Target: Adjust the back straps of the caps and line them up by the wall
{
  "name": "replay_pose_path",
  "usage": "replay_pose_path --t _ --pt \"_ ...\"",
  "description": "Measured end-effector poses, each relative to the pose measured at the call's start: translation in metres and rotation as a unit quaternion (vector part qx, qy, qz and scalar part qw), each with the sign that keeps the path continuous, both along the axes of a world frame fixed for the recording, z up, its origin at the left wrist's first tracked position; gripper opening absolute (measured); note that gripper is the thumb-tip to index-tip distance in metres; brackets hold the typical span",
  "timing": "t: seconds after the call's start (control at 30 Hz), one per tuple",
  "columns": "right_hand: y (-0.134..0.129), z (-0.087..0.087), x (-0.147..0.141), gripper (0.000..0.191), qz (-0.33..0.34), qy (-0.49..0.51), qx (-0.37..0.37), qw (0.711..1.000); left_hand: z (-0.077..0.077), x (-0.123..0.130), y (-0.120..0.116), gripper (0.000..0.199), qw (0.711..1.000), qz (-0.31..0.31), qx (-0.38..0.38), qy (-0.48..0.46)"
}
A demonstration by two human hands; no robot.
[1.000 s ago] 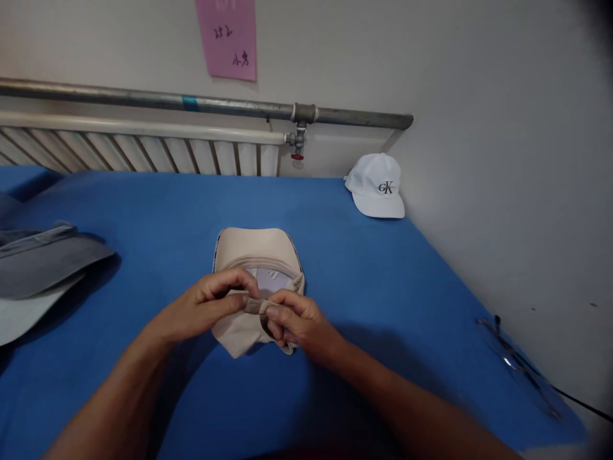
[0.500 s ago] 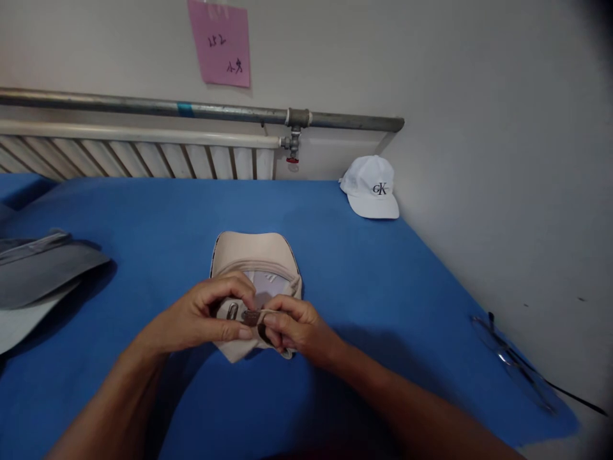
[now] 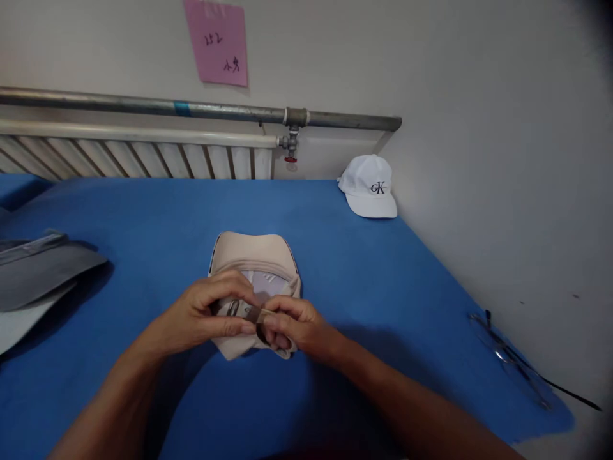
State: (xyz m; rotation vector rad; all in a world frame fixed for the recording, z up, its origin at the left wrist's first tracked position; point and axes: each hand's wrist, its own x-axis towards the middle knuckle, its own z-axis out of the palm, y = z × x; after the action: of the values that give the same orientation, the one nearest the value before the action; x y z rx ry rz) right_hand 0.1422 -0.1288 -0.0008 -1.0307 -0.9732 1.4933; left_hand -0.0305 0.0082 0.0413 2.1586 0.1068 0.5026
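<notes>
A beige baseball cap [image 3: 253,250] lies upside down on the blue table, brim pointing away from me and its pale inside showing. At the cap's back edge, both hands grip its adjustment strap. My left hand [image 3: 211,310] pinches the strap near a metal buckle [image 3: 233,308], thumb below and fingers above. My right hand [image 3: 294,324] is closed on the brown strap [image 3: 253,314] just to the right, fingers curled. The strap's end is partly hidden by the right fingers.
A white cap [image 3: 368,185] sits at the back right corner by the wall. Several stacked grey and pale caps [image 3: 48,271] lie at the left. Eyeglasses [image 3: 502,354] rest near the right edge. A radiator [image 3: 143,156] and metal pipe [image 3: 230,112] run behind the blue table [image 3: 191,211].
The strap between my fingers has shifted slightly, and more of its brown part shows. Both hands stay at the cap's back edge. The whole view has moved a little.
</notes>
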Motion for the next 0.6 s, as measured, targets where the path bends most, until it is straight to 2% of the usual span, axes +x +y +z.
replay_pose_path --t 0.13,0.43,0.6 --pt "-0.0014 0.0048 0.0025 0.023 -0.012 0.007 -0.017 1.0 0.0003 -0.0018 0.0009 0.019 1.0 0.02 -0.011 -0.005" --pt "-0.0001 0.0063 -0.0003 0.022 -0.004 0.019 -0.013 1.0 -0.0023 0.0042 -0.0077 0.02 1.0 -0.001 -0.027 -0.011" --pt "-0.001 0.0105 0.0025 0.02 -0.032 -0.014 -0.015 0.999 -0.0034 0.0022 -0.0069 0.019 0.999 0.023 -0.031 -0.007"
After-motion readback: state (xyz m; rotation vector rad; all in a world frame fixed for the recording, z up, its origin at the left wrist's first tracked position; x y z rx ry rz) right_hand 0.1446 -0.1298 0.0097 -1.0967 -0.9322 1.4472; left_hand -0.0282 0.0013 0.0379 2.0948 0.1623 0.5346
